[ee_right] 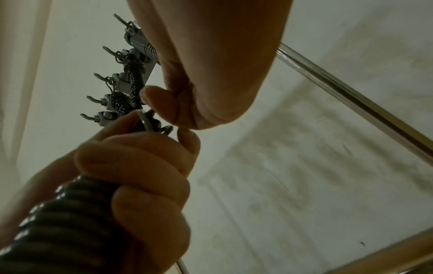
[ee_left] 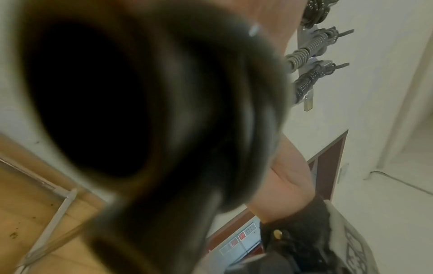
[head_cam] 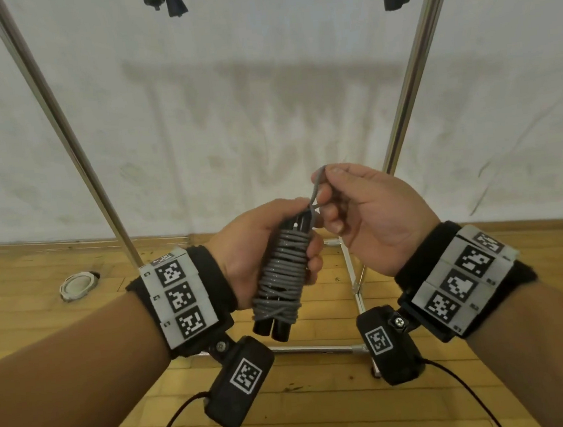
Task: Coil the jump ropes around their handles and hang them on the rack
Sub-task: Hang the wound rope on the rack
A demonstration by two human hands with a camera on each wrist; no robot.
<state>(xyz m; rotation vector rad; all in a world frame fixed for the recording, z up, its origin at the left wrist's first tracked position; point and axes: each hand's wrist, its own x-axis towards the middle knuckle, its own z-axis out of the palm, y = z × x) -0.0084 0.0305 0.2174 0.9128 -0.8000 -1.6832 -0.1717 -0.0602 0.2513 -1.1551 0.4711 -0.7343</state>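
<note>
**Head view: coil complete, end loop being secured**

Head view shows the left hand (head_cam: 262, 248) clenched around the paired black handles (head_cam: 275, 328), wound in grey jump rope (head_cam: 280, 274), held before the rack (head_cam: 64, 129). The right hand (head_cam: 367, 213) pinches the rope's end loop (head_cam: 316, 185) above the handle tops. Judgement: winding is done; next, the loop needs lifting onto a free hook (ee_right: 90, 99), where other coiled ropes (ee_left: 302, 53) already hang.

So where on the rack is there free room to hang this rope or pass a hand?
Free: the wide gap between the two rack poles, above both hands. Free hooks stick out at the rail's front. Crowded: the rail itself, where coiled ropes hang side by side. The left hand grips the grey rope; the right hand pinches its end.
</note>
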